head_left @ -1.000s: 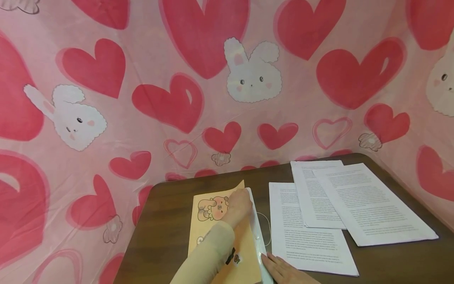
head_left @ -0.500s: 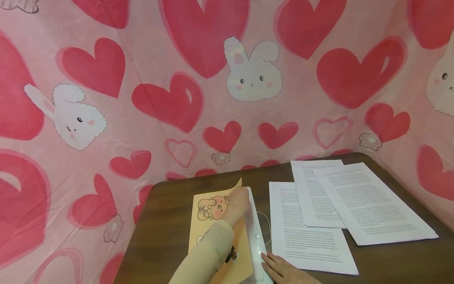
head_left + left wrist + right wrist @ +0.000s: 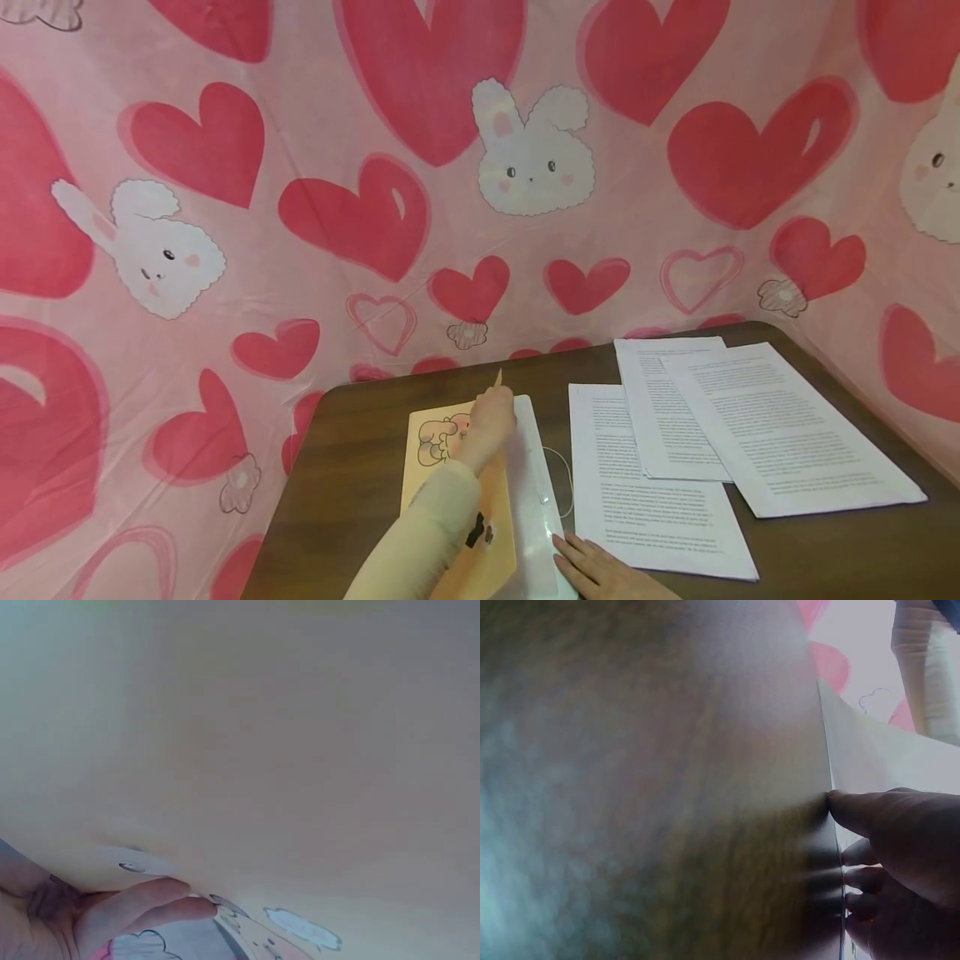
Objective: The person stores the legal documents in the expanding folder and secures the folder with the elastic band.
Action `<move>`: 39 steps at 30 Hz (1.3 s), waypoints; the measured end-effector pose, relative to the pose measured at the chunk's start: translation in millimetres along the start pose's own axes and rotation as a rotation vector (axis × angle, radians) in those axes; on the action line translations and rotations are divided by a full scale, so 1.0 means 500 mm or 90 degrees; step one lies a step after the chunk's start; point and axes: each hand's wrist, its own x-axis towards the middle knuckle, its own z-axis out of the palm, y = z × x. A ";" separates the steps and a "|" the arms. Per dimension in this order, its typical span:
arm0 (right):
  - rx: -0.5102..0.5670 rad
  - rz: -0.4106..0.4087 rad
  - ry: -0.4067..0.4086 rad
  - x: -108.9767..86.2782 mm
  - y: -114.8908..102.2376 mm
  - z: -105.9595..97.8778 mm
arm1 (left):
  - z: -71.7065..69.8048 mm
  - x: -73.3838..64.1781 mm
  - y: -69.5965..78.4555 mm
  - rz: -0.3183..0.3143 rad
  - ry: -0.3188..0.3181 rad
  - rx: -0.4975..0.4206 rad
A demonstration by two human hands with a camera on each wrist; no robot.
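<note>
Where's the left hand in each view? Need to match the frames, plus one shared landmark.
Head: left hand below picture centre, gripping the tan cover near its far right corner.
Left wrist: left hand in the lower left corner, fingers at the cover's edge.
Right wrist: not in it; a pale sleeve shows at upper right.
Shared landmark: the heart-patterned cloth, just a small bit at the bottom in left wrist, upper right in right wrist.

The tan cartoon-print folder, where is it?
In the head view, the folder lies bottom centre on the dark wooden table, left of the white printed sheets, the left hand gripping its cover.
</note>
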 end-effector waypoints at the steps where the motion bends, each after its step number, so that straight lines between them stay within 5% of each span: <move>1: 0.006 0.003 -0.005 0.000 0.000 0.000 | 0.024 0.018 -0.017 -0.001 0.000 -0.014; 6: 0.019 0.007 -0.026 0.003 0.000 -0.002 | 0.165 0.124 -0.118 0.008 -0.008 -0.047; 10: 0.019 0.010 -0.042 0.007 -0.002 -0.004 | 0.201 0.160 -0.158 0.005 -0.042 -0.070; 18: 0.014 0.006 -0.045 0.011 -0.003 -0.006 | 0.196 0.178 -0.186 -0.041 -0.090 -0.115; 32: -0.052 -0.056 0.031 0.004 0.014 0.000 | 0.204 0.192 -0.237 -0.040 -0.054 -0.140; 39: -0.023 -0.042 -0.011 -0.001 0.016 -0.009 | 0.211 0.220 -0.275 -0.045 -0.070 -0.172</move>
